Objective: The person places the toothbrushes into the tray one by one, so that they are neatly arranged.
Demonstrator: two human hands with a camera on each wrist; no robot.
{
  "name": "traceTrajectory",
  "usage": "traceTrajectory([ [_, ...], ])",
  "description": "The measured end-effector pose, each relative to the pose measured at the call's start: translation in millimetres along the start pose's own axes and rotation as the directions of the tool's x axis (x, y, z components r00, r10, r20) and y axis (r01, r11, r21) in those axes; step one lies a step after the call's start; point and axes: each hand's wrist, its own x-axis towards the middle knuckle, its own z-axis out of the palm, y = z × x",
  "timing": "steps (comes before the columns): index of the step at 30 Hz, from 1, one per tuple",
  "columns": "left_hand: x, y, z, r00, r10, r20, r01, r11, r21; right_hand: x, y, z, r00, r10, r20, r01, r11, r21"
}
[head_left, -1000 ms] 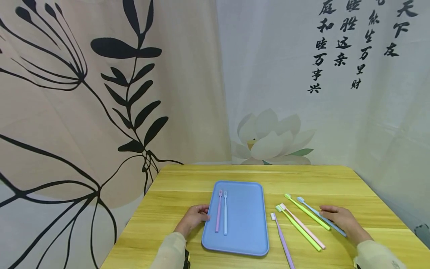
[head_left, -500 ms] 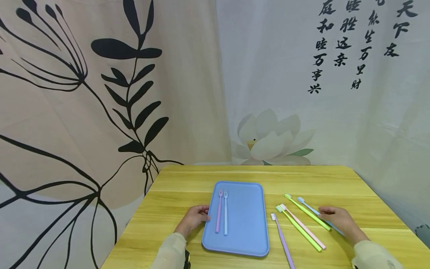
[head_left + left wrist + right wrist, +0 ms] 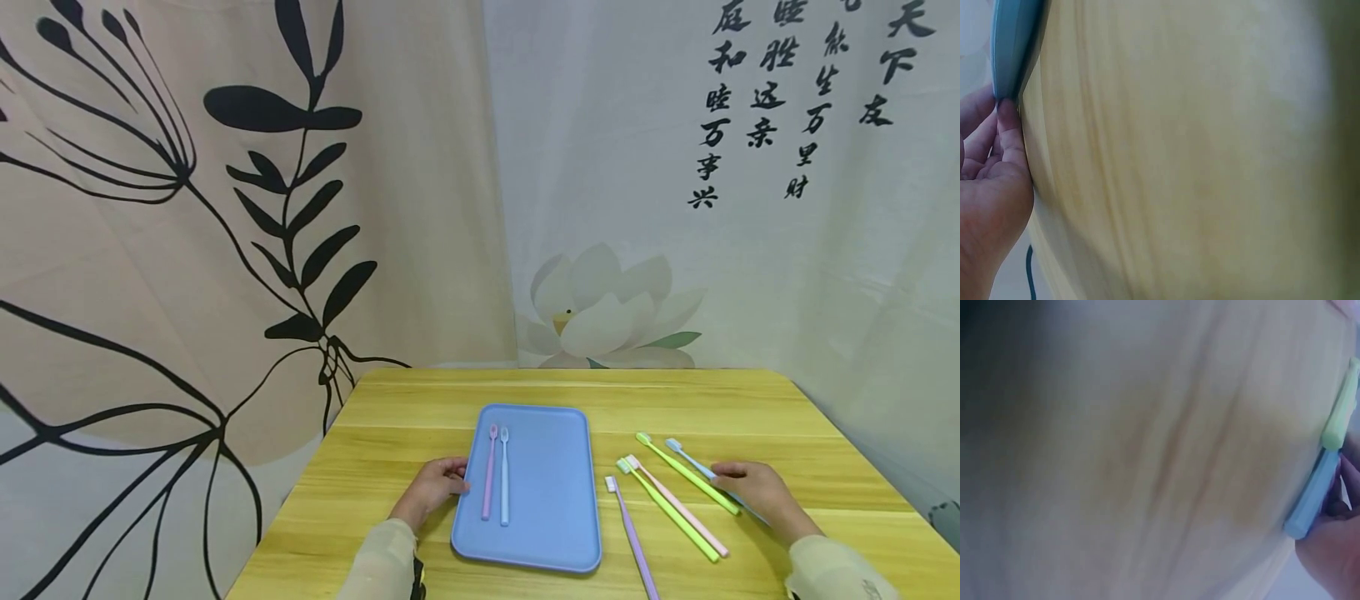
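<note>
My left hand (image 3: 431,492) pinches the left rim of a blue tray (image 3: 555,500), thumb and fingers meeting at its edge in the left wrist view. A pinkish-purple toothbrush (image 3: 487,487) and a light blue toothbrush (image 3: 504,492) lie side by side on the tray. At the right, my right hand (image 3: 761,492) grips the handle of a blue toothbrush (image 3: 690,460), whose bristle end points away to the far left. The right wrist view catches the end of that handle (image 3: 1313,497) by the thumb, partly hiding the fingers behind it.
Right of the tray lie a purple toothbrush (image 3: 633,537), a pink toothbrush (image 3: 686,508) and two green ones, one green toothbrush (image 3: 686,473) right beside the blue one. A patterned curtain (image 3: 420,208) hangs behind the wooden table (image 3: 450,387).
My right hand has shifted slightly left and its fingers have closed on the blue toothbrush, covering more of the handle. The left hand and tray stay where they were.
</note>
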Motion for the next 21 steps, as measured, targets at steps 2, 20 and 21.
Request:
traceTrajectory([
  [2,0.0,0.3,0.0,1.000,-0.002,0.000,0.002,1.000,-0.002,0.7,0.0,0.1,1.000,-0.004,0.003,0.004,1.000,-0.012],
  [20,-3.6,3.7,0.6,1.000,-0.002,-0.003,0.002,1.000,-0.006,1.9,-6.0,-1.0,1.000,0.013,0.015,-0.013,1.000,0.013],
  [21,-4.0,4.2,0.6,1.000,-0.001,-0.002,0.001,1.000,-0.007,1.8,-6.9,-1.2,1.000,0.019,0.013,-0.019,1.000,0.018],
])
